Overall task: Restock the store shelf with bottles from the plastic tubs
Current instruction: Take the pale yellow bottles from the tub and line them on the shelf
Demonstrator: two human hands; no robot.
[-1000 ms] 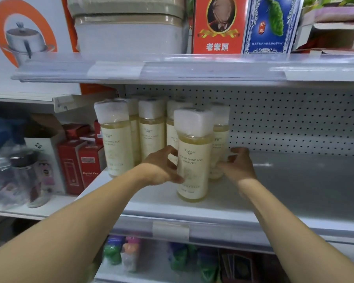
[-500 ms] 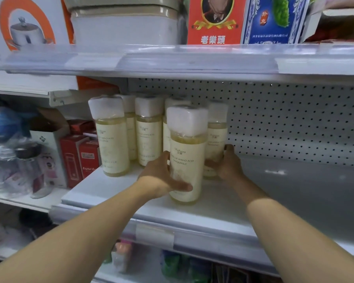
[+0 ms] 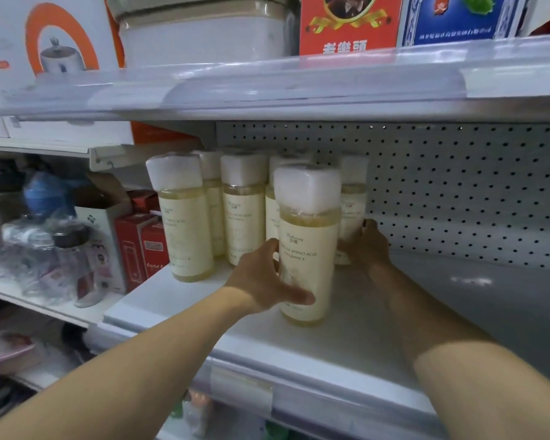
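Front bottle: it stood upright on the white shelf, nearest the front edge, a pale yellow liquid inside, a cream label and a white wrapped cap.
Left hand: it held the front bottle low on its left side, the thumb lying across the label front and the fingers curled round behind, out of sight.
Right hand: it reached past the front bottle and gripped the back right bottle, fingertips curled on its right side; whether the fingers were spread could not be told.
Other bottles: a left bottle stood apart toward the shelf's left end, with further bottles of the same kind clustered behind, close to the pegboard back.
Right part of shelf: bare grey surface.
Neighbouring shelf, left: red boxes and wrapped jars.
Upper shelf: a white tub and a red carton.
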